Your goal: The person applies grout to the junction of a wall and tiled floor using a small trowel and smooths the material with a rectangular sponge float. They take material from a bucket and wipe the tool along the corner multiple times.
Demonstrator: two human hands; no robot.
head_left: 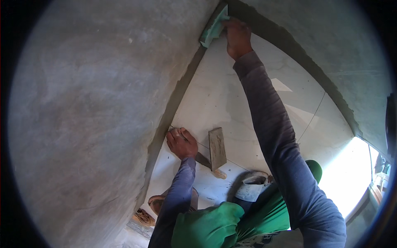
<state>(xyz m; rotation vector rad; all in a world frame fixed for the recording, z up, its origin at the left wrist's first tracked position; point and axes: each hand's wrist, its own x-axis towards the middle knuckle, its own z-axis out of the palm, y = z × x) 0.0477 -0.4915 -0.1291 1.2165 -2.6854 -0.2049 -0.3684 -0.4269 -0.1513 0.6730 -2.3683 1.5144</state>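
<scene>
My right hand (237, 37) is closed on a pale green trowel-like tool (213, 29), held against the dark mortar band (180, 87) at the far corner where wall and floor meet. My left hand (182, 142) rests on the white tiled floor (219, 82) beside the left band, fingers bent and nothing visible in them. Just right of it is a grey, mortar-stained flat tool (217, 146) with a wooden handle (219, 174).
Grey plastered walls (87, 103) close in on both sides. My green-trousered legs (206, 223) are low in view, by a white stained object (250, 190), possibly footwear. Brown items (144, 217) lie at the lower left. Bright light and unclear clutter (380, 177) show at the right.
</scene>
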